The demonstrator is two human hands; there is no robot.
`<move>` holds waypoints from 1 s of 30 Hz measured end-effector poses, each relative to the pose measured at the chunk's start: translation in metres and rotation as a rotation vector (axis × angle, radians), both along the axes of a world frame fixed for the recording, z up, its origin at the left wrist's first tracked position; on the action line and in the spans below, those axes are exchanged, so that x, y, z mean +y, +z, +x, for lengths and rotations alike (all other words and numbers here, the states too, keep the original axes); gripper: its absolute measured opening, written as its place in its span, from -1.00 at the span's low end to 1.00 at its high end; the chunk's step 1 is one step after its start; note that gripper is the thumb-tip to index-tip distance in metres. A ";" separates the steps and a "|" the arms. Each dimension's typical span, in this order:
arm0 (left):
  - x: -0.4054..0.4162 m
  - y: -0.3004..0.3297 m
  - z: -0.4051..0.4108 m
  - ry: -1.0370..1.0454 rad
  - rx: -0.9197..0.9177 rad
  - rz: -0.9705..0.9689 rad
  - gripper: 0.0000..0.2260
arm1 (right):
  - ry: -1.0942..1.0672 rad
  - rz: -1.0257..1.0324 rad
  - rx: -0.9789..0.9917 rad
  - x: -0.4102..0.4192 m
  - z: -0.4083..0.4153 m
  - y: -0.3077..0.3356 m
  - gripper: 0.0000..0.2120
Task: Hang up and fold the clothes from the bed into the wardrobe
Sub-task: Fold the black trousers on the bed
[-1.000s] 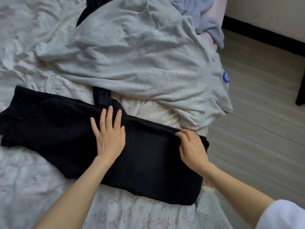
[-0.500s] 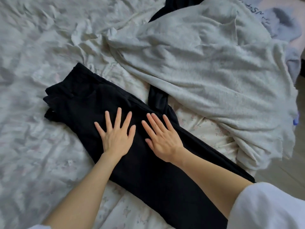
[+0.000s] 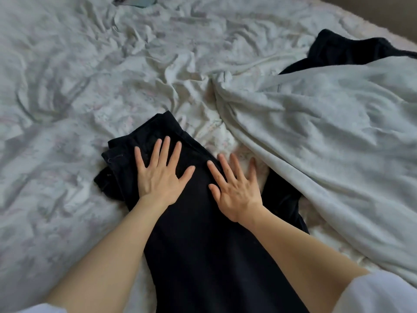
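Head view, looking down on a rumpled bed sheet (image 3: pixel 67 86) with a faint floral print. Black trousers (image 3: pixel 198 245) laid flat along the middle of the bed, running from the near edge of frame to a far end left of centre. Left hand (image 3: pixel 161 175) flat on the far part of the trousers, fingers straight and spread, gripping nothing. Right hand (image 3: pixel 234 188) just beside it to the right, likewise flat and spread, palm on the right edge of the trousers, fingertips reaching past the black cloth onto the sheet; somewhat blurred. Pale grey sweatshirt (image 3: pixel 327 143) heaped on the right side of the bed, its near-left hem lying over a strip of black cloth just right of the right hand. Dark garment (image 3: pixel 352 50) at far right, partly under the sweatshirt. White sleeve (image 3: pixel 379 292) at near right over the right forearm. Wardrobe out of frame.
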State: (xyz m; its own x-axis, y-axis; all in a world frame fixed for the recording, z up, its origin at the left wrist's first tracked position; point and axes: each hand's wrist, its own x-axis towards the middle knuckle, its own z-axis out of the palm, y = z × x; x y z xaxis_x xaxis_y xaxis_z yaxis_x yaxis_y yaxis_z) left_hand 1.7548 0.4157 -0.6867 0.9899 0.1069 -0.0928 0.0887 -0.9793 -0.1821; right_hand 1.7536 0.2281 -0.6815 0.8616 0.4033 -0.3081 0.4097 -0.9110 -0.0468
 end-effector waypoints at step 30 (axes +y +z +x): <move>0.022 0.137 0.004 0.161 0.203 -0.455 -0.68 | -0.267 0.496 0.316 0.000 0.001 0.077 -0.51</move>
State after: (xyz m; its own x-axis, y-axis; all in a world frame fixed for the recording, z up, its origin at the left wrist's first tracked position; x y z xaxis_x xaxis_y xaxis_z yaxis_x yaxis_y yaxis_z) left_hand 1.7586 0.4380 -0.5497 0.9215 0.1603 -0.3537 0.2515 -0.9403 0.2291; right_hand 1.7549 0.2279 -0.6047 0.8501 0.3478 -0.3955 0.0697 -0.8186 -0.5701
